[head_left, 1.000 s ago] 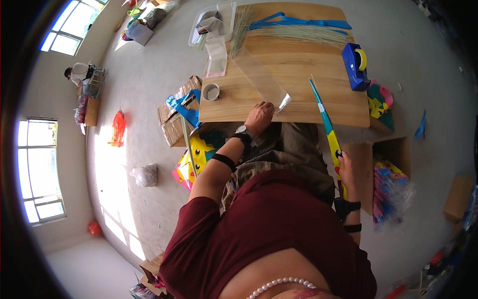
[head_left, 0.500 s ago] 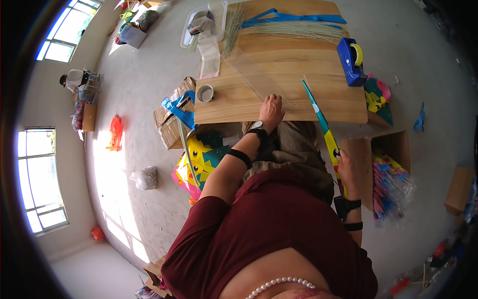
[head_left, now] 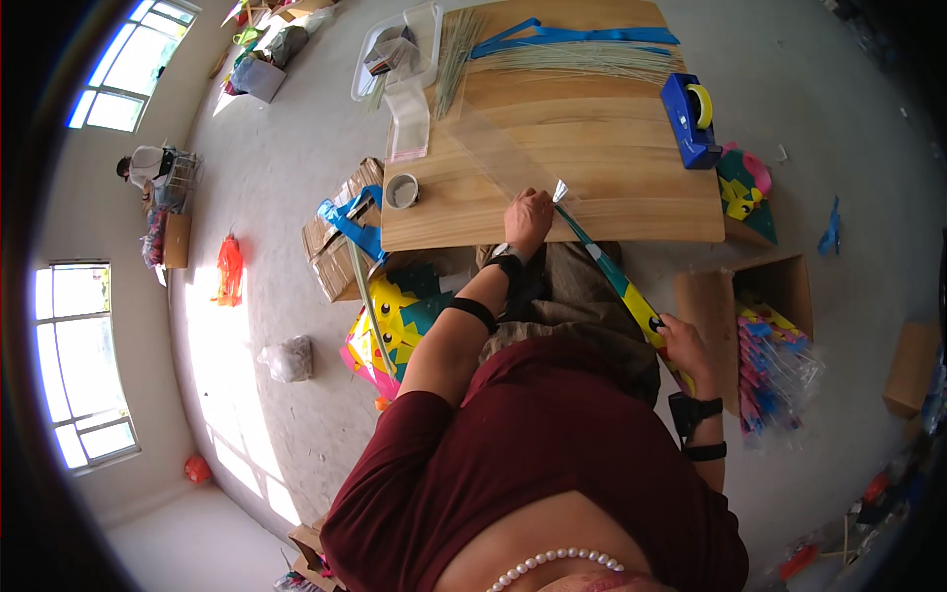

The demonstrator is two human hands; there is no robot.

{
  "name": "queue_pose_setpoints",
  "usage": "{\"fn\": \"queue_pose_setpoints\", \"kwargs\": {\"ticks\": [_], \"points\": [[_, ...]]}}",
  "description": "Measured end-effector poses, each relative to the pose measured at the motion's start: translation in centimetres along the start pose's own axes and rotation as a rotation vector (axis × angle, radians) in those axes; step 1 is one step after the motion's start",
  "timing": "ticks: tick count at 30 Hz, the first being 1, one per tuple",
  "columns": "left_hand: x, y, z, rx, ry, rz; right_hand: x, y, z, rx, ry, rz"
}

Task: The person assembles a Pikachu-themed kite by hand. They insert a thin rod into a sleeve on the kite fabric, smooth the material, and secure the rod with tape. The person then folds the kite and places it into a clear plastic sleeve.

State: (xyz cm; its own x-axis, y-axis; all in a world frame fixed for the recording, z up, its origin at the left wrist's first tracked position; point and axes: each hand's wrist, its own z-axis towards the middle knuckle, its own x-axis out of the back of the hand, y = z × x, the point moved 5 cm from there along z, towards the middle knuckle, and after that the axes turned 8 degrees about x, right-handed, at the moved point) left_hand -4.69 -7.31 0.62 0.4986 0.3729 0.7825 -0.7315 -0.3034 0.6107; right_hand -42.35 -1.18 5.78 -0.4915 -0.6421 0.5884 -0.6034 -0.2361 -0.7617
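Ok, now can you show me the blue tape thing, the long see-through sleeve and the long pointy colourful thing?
Blue tape dispenser [head_left: 681, 123]: head view, on its blue body.
Clear plastic sleeve [head_left: 498, 158]: head view, midway along its flat length.
Long colourful pointed thing [head_left: 635, 303]: head view, on its yellow stretch.

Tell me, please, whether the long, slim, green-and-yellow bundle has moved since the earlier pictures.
Yes, the bundle has swung, its tip moving left, farther from the blue tape dispenser holding yellow tape.
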Motion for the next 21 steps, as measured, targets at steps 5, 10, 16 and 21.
{"fn": "queue_pose_setpoints", "kwargs": {"ticks": [5, 10, 16, 21], "points": [[-0.3, -0.4, -0.2, 0.012, 0.017, 0.027, 0.3, -0.2, 0.0, -0.019, -0.040, -0.021], [0.0, 1.3, -0.7, -0.123, 0.073, 0.033, 0.4, 0.1, -0.1, -0.021, -0.062, -0.027], [0.0, 3.3, -1.6, -0.291, 0.003, 0.106, 0.1, 1.8, 1.0, -0.008, -0.076, 0.018], [-1.2, 5.8, -2.5, -0.388, -0.054, 0.123, -1.1, 4.8, 5.2, 0.099, -0.073, 0.107]]}}
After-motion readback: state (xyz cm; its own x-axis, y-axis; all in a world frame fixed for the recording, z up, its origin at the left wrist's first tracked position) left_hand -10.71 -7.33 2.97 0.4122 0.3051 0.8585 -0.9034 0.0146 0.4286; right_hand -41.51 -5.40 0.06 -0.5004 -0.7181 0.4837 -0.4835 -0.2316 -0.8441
